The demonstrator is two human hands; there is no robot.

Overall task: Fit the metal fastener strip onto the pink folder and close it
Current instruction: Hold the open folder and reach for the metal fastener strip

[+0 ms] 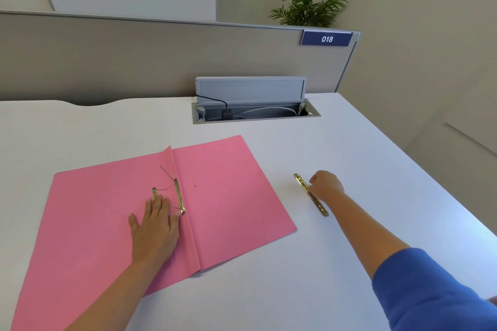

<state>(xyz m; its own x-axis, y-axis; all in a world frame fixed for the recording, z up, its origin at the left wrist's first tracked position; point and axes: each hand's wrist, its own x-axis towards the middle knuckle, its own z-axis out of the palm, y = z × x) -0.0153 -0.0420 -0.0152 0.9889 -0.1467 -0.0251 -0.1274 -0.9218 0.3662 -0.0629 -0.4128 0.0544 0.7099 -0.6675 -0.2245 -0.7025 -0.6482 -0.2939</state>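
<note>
The pink folder (228,196) lies open on the white desk. A gold fastener base with thin prongs (179,196) sits along its spine fold. My left hand (156,226) rests flat on the left flap, fingers spread, fingertips touching the fastener. A loose gold metal strip (304,185) lies on the desk to the right of the folder. My right hand (326,184) is on the strip's middle with fingers curled around it; the strip still touches the desk.
An open cable box (255,113) with a raised lid and black and white cables is set into the desk behind the folder. A grey partition (134,62) with a "018" label stands at the back. The desk's right edge (430,177) runs diagonally.
</note>
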